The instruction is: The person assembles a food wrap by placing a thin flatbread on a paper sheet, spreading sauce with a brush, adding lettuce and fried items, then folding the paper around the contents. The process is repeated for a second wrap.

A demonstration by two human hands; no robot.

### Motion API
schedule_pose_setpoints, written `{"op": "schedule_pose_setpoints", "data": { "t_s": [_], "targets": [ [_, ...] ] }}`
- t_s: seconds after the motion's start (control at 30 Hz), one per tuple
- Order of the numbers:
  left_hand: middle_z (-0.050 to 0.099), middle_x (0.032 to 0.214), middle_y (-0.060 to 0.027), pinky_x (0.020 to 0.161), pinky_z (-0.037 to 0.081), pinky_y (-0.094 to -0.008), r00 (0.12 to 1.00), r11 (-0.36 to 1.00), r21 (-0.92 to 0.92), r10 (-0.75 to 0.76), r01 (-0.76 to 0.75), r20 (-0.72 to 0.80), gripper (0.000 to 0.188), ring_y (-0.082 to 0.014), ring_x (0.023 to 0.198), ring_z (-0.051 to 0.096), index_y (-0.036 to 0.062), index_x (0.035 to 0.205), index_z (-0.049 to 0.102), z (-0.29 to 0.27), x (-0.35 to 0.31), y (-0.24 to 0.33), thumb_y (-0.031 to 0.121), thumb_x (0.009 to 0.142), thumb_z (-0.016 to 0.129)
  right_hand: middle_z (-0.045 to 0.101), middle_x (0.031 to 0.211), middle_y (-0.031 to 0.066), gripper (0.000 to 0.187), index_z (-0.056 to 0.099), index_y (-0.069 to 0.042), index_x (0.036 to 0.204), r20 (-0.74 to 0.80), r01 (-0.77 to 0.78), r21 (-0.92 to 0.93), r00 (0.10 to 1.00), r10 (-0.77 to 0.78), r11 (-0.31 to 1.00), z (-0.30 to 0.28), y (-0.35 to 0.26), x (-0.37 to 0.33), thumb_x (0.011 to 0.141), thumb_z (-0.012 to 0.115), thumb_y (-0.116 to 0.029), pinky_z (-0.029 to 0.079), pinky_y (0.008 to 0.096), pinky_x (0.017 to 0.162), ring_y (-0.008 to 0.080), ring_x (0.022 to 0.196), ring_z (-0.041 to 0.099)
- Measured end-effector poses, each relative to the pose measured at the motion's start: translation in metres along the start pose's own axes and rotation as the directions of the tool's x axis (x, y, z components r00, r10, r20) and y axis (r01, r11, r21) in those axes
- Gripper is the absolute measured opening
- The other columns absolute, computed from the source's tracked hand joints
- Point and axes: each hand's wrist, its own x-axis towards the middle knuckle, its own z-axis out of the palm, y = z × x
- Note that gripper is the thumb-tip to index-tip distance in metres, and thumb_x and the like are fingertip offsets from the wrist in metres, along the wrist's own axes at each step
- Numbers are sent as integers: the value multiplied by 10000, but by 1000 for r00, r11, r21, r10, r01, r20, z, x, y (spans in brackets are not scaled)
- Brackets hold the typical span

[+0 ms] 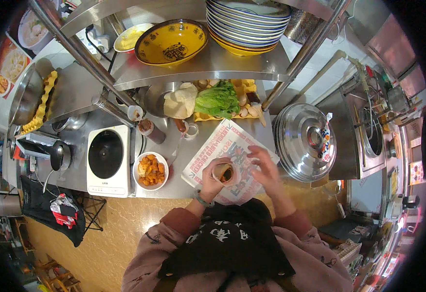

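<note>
My left hand [208, 179] is closed around a rolled wrap [223, 173], held upright in front of me. Its round upper end shows dark filling with a bit of green. Beside it, my right hand [265, 170] has its fingers apart and holds nothing. Under both hands lies a printed paper sheet [204, 158] with red and blue markings, reaching the counter's near edge. Beyond the paper are green lettuce [218, 100] and pale flatbreads [180, 100] near a yellow egg tray [252, 87]. A white bowl of orange fried pieces [150, 171] stands to the left.
A white induction cooker [107, 189] with a black top sits left of the bowl. Sauce bottles [152, 132] stand behind it. Large stacked metal lids [295, 138] are on the right. Overhead, a metal shelf [198, 74] carries a yellow bowl [171, 43] and stacked plates [247, 24].
</note>
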Motion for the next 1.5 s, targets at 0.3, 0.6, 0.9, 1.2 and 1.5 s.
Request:
{"op": "schedule_pose_setpoints", "data": {
  "t_s": [0.3, 0.6, 0.9, 1.2, 1.5],
  "targets": [
    [630, 858, -132, 723, 479, -306, 977, 950, 313, -79, 14, 196, 385, -238, 794, 626, 38, 955, 585, -6, 2, 5, 86, 615, 758, 603, 765, 53, 87, 598, 26, 830, -126, -68, -386, 992, 20, 920, 5, -62, 22, 749, 567, 12, 427, 234, 706, 116, 737, 551],
    [582, 796, -50, 685, 453, -274, 414, 645, -31, -452, 763, 790, 288, -155, 737, 576, 39, 928, 549, -41, 14, 45, 165, 706, 684, 571, 1155, -22, 360, 588, -194, 1095, 636, 657, -753, 717, -285, -26, -24, -75, 24, 737, 614, -193, 305, 508, 915, 207, 1151, 460],
    [595, 797, -67, 648, 470, -261, 37, 470, 121, -314, 874, 949, 306, -156, 705, 591, 12, 913, 555, -37, 5, 37, 205, 715, 688, 607, 914, 9, 357, 575, -115, 1116, 844, 838, -532, 514, -150, -124, -29, -36, 17, 762, 556, -162, 289, 521, 969, 179, 1070, 533],
    [626, 766, -67, 629, 478, -277, 9, 644, 502, -620, 577, 785, 327, -158, 693, 608, -3, 892, 596, -47, 12, 33, 223, 688, 716, 602, 858, 62, 246, 609, -51, 961, 851, 861, -508, 500, 162, 10, -33, -35, 6, 746, 597, -170, 432, 393, 821, 214, 922, 577],
    [626, 823, -171, 687, 476, -400, 743, 575, 686, -190, -446, 642, 372, -364, 795, 599, 25, 957, 560, -28, 13, 37, 205, 659, 690, 580, 599, 45, 235, 633, -60, 695, 574, -348, -712, 213, 791, 610, -56, -1, 13, 837, 526, -214, 442, 407, 662, 240, 613, 568]
  ]
}}
